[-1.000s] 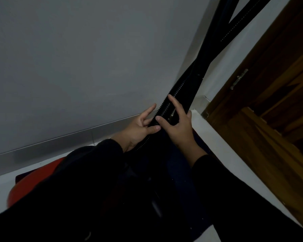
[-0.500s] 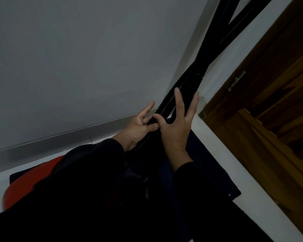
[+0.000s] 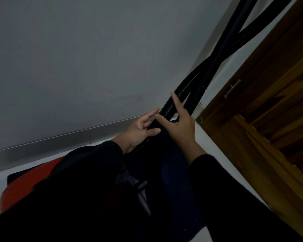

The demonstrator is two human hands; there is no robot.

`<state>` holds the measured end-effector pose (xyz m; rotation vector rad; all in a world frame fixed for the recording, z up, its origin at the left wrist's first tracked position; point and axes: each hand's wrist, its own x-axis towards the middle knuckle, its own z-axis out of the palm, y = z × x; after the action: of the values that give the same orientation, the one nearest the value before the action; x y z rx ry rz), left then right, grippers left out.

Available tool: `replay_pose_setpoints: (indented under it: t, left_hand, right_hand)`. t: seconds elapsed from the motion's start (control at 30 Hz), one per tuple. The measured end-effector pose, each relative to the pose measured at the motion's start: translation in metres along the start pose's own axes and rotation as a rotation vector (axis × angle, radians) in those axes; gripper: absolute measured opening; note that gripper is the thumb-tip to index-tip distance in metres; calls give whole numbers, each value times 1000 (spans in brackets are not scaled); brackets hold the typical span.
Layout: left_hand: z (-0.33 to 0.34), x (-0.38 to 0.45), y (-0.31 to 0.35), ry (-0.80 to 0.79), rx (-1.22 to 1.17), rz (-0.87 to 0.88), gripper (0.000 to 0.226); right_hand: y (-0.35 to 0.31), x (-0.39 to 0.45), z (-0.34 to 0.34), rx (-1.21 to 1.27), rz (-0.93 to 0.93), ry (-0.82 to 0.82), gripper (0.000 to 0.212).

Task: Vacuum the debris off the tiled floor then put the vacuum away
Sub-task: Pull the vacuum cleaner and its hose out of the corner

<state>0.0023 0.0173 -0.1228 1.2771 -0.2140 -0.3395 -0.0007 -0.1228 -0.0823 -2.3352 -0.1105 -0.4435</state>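
A black ribbed vacuum hose (image 3: pixel 185 85) runs from the room corner down toward me, beside a smooth black wand tube (image 3: pixel 217 56) leaning in the corner. My left hand (image 3: pixel 140 131) grips the hose from the left, thumb across it. My right hand (image 3: pixel 178 124) holds the same hose just above, index finger stretched along the ribs. The red vacuum body (image 3: pixel 24 186) sits low at the left, mostly hidden by my dark sleeve.
A grey wall (image 3: pixel 77 58) with a metal skirting strip (image 3: pixel 42 145) fills the left. A brown wooden door with a hinge (image 3: pixel 232 88) stands at the right. A dark mat (image 3: pixel 178 189) lies on the pale tiled floor (image 3: pixel 222 165) under my arms.
My right hand's spread fingers have closed down onto the hose. The view has shifted slightly; both hands stay at the same spot on the hose.
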Motion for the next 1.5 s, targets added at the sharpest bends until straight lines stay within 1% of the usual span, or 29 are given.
replay_pose_setpoints:
  t: [0.07, 0.17, 0.33, 0.47, 0.57, 0.7, 0.77, 0.83, 0.9, 1.0, 1.07, 1.13, 1.23, 1.27, 1.37, 1.5]
  left_hand:
    - [1, 0, 0, -16, -3, -3, 69]
    - [0, 3, -3, -29, 10, -8, 67]
    - [5, 3, -4, -12, 60, 1, 66]
    - [10, -5, 3, 0, 178, -31, 68]
    - [-1, -20, 15, -8, 354, -81, 62]
    - [-39, -68, 37, -36, 884, -83, 46]
    - [-59, -99, 47, -73, 1023, -149, 42]
    - [-75, -128, 53, -75, 1088, -222, 44]
    - [-87, -152, 54, -11, 1102, -240, 43]
    - [-94, -174, 49, 68, 1137, -214, 46]
    - [-94, -176, 43, 71, 1121, -204, 44]
    - [-93, -174, 41, 51, 1123, -231, 41]
    - [-86, -172, 41, 56, 1124, -276, 59]
    - [-80, -172, 43, 56, 1115, -290, 58]
    - [-58, -175, 57, 60, 1057, -359, 35]
    - [-24, -180, 103, 25, 1052, -405, 34]
  right_hand:
    - [2, 8, -11, 30, 16, -131, 78]
    - [3, 14, -17, 49, 38, -224, 72]
    - [6, 16, -13, 74, 98, -203, 56]
    - [5, 15, -7, 112, 138, -158, 52]
    - [-3, 10, -4, 139, 173, -149, 50]
    - [-11, 2, -2, 171, 225, -145, 51]
    - [-14, -2, -1, 177, 251, -145, 52]
    - [-14, -5, 1, 179, 259, -141, 55]
    - [-12, -8, 3, 178, 258, -139, 56]
    - [-17, -14, 3, 177, 271, -124, 53]
    - [-20, -15, 2, 157, 289, -100, 47]
    - [-15, -13, 1, 159, 307, -81, 44]
    - [-16, -15, -5, 197, 314, -93, 42]
    - [-18, -16, -7, 199, 323, -101, 41]
    - [-31, -23, -24, 202, 332, -110, 42]
    - [-50, -21, -70, 265, 384, -104, 41]
